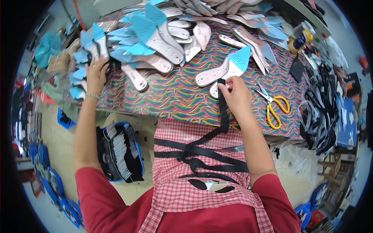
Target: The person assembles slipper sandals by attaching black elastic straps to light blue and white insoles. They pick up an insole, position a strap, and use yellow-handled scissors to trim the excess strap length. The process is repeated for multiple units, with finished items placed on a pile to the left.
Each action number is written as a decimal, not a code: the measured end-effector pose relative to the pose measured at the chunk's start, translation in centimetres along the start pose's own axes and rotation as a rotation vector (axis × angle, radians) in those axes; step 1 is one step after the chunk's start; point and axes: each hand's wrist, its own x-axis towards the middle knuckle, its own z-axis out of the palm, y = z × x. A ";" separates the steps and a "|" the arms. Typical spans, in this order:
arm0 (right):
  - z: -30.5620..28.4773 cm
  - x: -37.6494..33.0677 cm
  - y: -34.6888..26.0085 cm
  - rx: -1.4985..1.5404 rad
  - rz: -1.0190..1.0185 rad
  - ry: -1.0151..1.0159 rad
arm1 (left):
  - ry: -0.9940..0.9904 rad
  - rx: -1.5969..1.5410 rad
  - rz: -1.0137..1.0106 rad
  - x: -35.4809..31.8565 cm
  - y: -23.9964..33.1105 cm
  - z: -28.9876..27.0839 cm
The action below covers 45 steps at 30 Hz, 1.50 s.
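My right hand (235,95) pinches the upper end of a black strap (223,116) over the table's front edge. The strap hangs down to several more black straps (202,155) lying across my red-checked apron (186,186). Just beyond this hand lie two pale insoles with blue heel parts (227,70). My left hand (96,73) reaches far left and rests, fingers spread, on a heap of insoles (147,39) with blue paper pieces.
The table has a wavy multicoloured cover (175,97). Yellow-handled scissors (274,106) lie right of my right hand. A glue bottle (301,39) and a pile of black straps (320,112) sit at the right. A blue bin of black pieces (118,151) stands below left.
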 end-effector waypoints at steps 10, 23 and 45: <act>-2.0 -3.1 3.9 0.795 0.218 0.144 | -0.182 -1.148 0.107 3.1 36.4 1.3; -0.2 -6.5 -0.4 0.459 -0.539 -0.198 | -0.785 -0.340 0.598 14.4 41.8 4.7; 1.6 2.7 1.0 0.835 -0.162 -0.012 | -0.643 -1.510 -0.217 9.1 31.6 -14.7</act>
